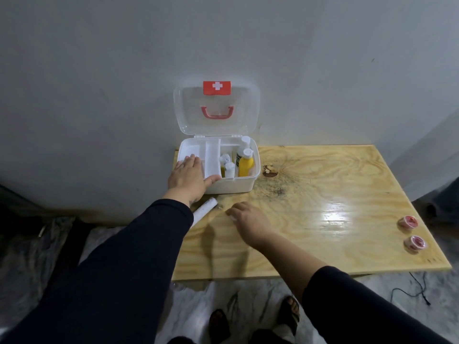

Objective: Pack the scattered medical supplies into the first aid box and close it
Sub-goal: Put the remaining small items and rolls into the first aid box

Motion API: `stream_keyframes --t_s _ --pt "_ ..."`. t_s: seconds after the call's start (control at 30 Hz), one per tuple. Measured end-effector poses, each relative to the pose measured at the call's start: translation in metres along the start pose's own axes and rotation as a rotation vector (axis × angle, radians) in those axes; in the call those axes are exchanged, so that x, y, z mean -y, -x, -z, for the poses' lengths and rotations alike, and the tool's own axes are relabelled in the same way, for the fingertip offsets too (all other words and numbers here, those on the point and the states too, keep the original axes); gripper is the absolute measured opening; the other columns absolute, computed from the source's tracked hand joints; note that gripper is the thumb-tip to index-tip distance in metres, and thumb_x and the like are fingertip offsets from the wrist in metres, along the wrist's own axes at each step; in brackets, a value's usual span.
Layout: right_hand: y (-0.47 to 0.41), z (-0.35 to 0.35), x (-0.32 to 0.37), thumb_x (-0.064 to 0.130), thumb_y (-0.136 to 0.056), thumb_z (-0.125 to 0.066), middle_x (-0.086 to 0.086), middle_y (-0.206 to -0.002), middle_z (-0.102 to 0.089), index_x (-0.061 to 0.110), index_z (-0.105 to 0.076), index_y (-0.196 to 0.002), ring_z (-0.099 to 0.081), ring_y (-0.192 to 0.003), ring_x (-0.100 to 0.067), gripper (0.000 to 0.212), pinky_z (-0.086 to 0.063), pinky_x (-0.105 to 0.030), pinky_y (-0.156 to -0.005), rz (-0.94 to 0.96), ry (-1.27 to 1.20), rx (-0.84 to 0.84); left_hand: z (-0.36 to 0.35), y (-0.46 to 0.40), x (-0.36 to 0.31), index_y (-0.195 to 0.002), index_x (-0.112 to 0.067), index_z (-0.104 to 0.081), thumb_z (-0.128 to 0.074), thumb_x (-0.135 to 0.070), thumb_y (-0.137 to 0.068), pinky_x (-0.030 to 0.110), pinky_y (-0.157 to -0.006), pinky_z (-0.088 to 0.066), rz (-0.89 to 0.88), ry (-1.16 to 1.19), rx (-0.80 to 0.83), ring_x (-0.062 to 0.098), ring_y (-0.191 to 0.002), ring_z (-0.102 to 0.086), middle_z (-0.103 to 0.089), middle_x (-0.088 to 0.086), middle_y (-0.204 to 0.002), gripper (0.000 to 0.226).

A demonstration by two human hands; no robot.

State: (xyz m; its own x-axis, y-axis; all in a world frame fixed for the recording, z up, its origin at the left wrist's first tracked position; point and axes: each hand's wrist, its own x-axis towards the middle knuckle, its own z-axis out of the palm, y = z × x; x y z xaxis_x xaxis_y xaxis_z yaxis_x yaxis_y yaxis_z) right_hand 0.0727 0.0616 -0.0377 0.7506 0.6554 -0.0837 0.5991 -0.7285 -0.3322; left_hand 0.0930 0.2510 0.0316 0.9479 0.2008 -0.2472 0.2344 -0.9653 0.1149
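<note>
The white first aid box point(244, 183) stands open at the table's far left, its clear lid point(216, 108) leaning against the wall. Inside stand a yellow bottle point(245, 165), a white bottle point(242, 147) and two small white rolls point(228, 166). My left hand point(190, 173) lies flat over the box's left tray compartment, thumb on the front rim. A white rolled bandage point(205, 211) lies on the table just below that wrist. My right hand point(248, 220) hovers low over the table, fingers curled on something small and white. Two red tape rolls point(407, 222) point(416, 242) sit near the right edge.
The wooden table point(323, 207) has a dark stain and a chipped knot point(269, 171) right of the box. A grey wall rises directly behind. My sandalled feet point(290, 311) and a black cable point(417, 289) are on the marble floor below.
</note>
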Motion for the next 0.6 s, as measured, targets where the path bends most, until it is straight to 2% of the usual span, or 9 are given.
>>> stream_keyframes --t_s 0.13,0.23,0.3,0.37,0.43,0.5,0.6 --pt "-0.005 -0.009 0.021 0.008 -0.092 -0.049 -0.012 -0.122 -0.058 0.012 -0.057 -0.125 -0.052 -0.111 -0.032 0.033 -0.050 -0.044 -0.089 0.136 0.021 0.019 -0.002 -0.001 0.001 -0.153 -0.004 -0.009 -0.027 -0.068 -0.091 0.034 -0.122 -0.005 -0.003 -0.011 -0.015 0.022 -0.151 -0.005 -0.006 0.011 -0.163 0.091" --pt "-0.011 -0.007 0.025 0.008 -0.088 -0.056 -0.014 -0.121 -0.057 0.012 -0.056 -0.125 -0.052 -0.111 -0.034 0.037 -0.052 -0.045 -0.085 0.207 0.079 -0.039 -0.001 -0.001 0.002 -0.153 -0.004 -0.009 -0.028 -0.068 -0.091 0.035 -0.122 -0.005 -0.004 -0.008 -0.009 0.022 -0.151 -0.005 -0.006 0.011 -0.163 0.091" --pt "-0.017 -0.001 0.028 0.010 -0.087 -0.056 -0.012 -0.130 -0.052 0.015 -0.053 -0.128 -0.047 -0.122 -0.033 0.042 -0.049 -0.044 -0.094 0.294 0.146 -0.044 -0.001 0.000 0.001 -0.154 -0.004 -0.009 -0.029 -0.067 -0.092 0.035 -0.122 -0.006 -0.006 -0.009 -0.016 0.023 -0.151 -0.006 -0.007 0.011 -0.163 0.090" --pt "-0.026 0.006 0.032 0.009 -0.086 -0.055 -0.009 -0.144 -0.042 0.020 -0.045 -0.137 -0.034 -0.137 -0.030 0.052 -0.038 -0.043 -0.107 0.360 0.215 0.006 -0.001 0.000 0.001 -0.154 -0.005 -0.009 -0.029 -0.066 -0.092 0.035 -0.121 -0.005 -0.006 -0.009 -0.020 0.023 -0.151 -0.006 -0.007 0.011 -0.163 0.090" --pt "-0.034 0.012 0.038 0.006 -0.087 -0.056 -0.005 -0.152 -0.034 0.025 -0.036 -0.143 -0.025 -0.142 -0.027 0.063 -0.033 -0.043 -0.112 0.346 0.266 0.082 -0.001 0.000 0.001 -0.154 -0.005 -0.009 -0.029 -0.066 -0.092 0.035 -0.121 -0.005 -0.004 -0.008 -0.014 0.023 -0.151 -0.005 -0.006 0.011 -0.163 0.089" --pt "-0.038 0.014 0.040 0.005 -0.089 -0.054 -0.002 -0.151 -0.036 0.026 -0.037 -0.143 -0.029 -0.140 -0.025 0.061 -0.040 -0.044 -0.108 0.289 0.224 0.124 -0.001 0.000 0.000 -0.154 -0.005 -0.008 -0.028 -0.066 -0.092 0.035 -0.122 -0.004 -0.003 -0.011 -0.008 0.023 -0.151 -0.004 -0.005 0.011 -0.163 0.089" --pt "-0.033 0.015 0.034 0.006 -0.092 -0.050 -0.005 -0.138 -0.050 0.024 -0.044 -0.139 -0.040 -0.127 -0.028 0.051 -0.047 -0.041 -0.095 0.235 0.189 0.121 -0.002 0.000 -0.001 -0.154 -0.005 -0.009 -0.028 -0.066 -0.093 0.035 -0.122 -0.005 -0.002 -0.005 -0.017 0.023 -0.151 -0.004 -0.006 0.011 -0.163 0.088"
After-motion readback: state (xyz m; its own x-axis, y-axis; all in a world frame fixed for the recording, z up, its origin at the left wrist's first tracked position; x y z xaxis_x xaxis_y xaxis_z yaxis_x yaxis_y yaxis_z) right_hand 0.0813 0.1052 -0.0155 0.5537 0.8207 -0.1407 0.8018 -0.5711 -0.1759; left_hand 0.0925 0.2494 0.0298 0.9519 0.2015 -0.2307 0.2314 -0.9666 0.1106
